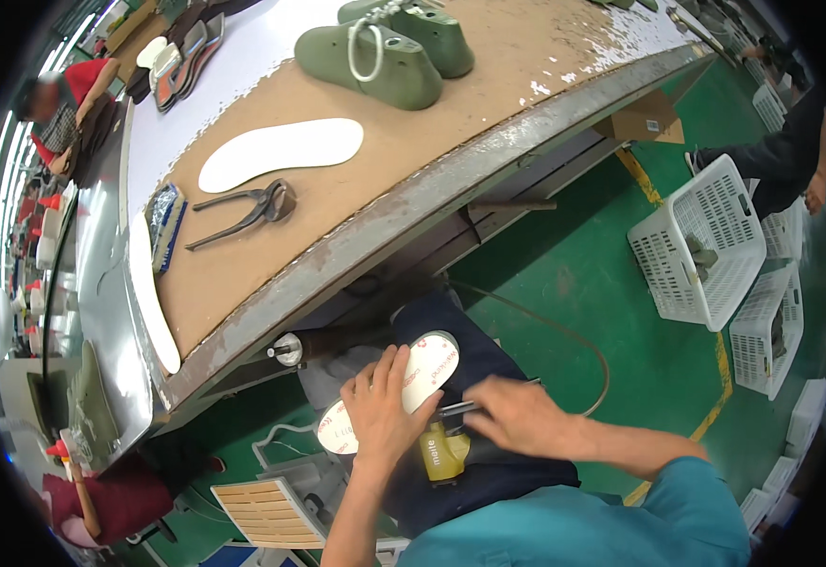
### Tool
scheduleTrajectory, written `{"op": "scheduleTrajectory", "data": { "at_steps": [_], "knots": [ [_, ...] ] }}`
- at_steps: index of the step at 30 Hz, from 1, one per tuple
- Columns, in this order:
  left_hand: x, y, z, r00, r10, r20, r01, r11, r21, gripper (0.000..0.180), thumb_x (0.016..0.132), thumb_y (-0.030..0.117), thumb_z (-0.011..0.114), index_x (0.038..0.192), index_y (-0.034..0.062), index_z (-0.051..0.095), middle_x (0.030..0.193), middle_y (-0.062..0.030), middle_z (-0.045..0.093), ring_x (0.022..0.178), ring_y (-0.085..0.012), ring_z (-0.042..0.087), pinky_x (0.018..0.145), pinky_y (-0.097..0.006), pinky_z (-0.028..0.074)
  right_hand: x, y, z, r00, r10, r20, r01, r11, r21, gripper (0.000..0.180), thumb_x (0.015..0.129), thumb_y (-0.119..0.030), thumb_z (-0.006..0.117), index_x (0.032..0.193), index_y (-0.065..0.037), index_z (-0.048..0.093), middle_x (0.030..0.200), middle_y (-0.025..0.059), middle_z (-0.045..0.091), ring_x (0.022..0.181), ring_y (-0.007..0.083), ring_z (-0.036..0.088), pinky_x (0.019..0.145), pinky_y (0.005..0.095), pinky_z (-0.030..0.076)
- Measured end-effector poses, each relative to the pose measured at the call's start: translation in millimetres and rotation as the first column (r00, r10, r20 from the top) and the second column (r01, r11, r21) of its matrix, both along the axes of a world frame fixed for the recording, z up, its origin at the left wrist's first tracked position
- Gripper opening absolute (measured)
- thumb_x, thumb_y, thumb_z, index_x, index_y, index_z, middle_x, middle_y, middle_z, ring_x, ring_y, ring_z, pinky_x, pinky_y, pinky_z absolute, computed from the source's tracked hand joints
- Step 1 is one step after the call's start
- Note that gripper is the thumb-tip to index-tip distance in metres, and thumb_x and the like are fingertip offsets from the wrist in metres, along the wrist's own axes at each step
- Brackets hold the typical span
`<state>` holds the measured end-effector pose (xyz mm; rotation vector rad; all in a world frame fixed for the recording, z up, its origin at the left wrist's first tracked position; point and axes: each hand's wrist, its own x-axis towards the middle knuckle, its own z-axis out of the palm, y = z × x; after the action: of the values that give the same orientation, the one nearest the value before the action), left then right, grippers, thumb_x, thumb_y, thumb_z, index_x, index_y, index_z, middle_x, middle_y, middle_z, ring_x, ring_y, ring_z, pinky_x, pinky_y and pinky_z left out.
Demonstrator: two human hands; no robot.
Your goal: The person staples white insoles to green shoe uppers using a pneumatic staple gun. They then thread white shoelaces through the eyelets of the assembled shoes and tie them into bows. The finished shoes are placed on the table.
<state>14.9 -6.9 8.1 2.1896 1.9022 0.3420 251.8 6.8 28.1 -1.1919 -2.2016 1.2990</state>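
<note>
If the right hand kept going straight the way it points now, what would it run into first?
The right hand points left, toward the person's left hand pressing the white insole; it would probably meet that hand's fingers first, though depth is unclear.

A brown cardboard box sits tucked under the far right end of the workbench, just below its edge. It is squat and rectangular, and a small white label with dark print is stuck on the side facing the camera. Low in the middle of the picture, a yellow tool body carries dark lettering on its side. No signs or screens are in view.
</note>
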Motion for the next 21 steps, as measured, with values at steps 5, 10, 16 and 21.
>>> {"op": "scheduleTrajectory", "data": {
  "at_steps": [5, 10, 16, 21],
  "knots": [
    [5, 5, 0, 0.999, -0.023, 0.029, 0.023, 1.0, 0.01, 0.085, 0.074, 0.038, 0.088, 0.144, 0.0048, 0.055, 0.137, -0.0125, 0.063, 0.117, -0.0321, 0.06, 0.1, -0.047, 0.04, -7, -60, -12, 0.908, 0.304, 0.287, -0.363, 0.915, 0.179, 0.054, 0.09, -0.022, 0.07, 0.14, -0.006, 0.055, 0.102, 0.0143, 0.063, 0.092, 0.0303, 0.064, 0.08, 0.0408, 0.054],
    [2, 5, -1, 0.998, -0.022, 0.055, 0.021, 0.999, 0.027, 0.084, 0.073, 0.037, 0.089, 0.143, 0.0044, 0.056, 0.133, -0.0127, 0.065, 0.114, -0.0323, 0.06, 0.099, -0.046, 0.041, -8, -58, -16, 0.887, 0.353, 0.299, -0.391, 0.917, 0.077, 0.069, 0.085, -0.012, 0.07, 0.151, -0.008, 0.048, 0.104, 0.0172, 0.061, 0.094, 0.0335, 0.063, 0.081, 0.0433, 0.052],
    [-3, 0, -2, 0.996, -0.001, 0.091, -0.002, 0.999, 0.033, 0.081, 0.073, 0.036, 0.089, 0.141, 0.0051, 0.059, 0.132, -0.0116, 0.066, 0.114, -0.0303, 0.061, 0.099, -0.045, 0.04, 26, -24, 29, 0.998, 0.068, -0.004, -0.064, 0.907, -0.415, 0.075, 0.099, -0.044, 0.069, 0.155, -0.003, 0.04, 0.126, 0.028, 0.062, 0.119, 0.0444, 0.062, 0.103, 0.0514, 0.049],
    [-2, 2, 1, 0.994, 0.015, 0.11, -0.019, 0.999, 0.036, 0.08, 0.072, 0.035, 0.09, 0.141, 0.0071, 0.061, 0.131, -0.0092, 0.068, 0.113, -0.0291, 0.062, 0.098, -0.043, 0.04, 55, -5, 31, 0.954, -0.174, -0.244, -0.039, 0.736, -0.676, 0.105, 0.093, -0.081, 0.052, 0.153, 0.005, 0.04, 0.117, 0.0212, 0.072, 0.108, 0.0323, 0.072, 0.093, 0.0419, 0.056]
  ]
}}
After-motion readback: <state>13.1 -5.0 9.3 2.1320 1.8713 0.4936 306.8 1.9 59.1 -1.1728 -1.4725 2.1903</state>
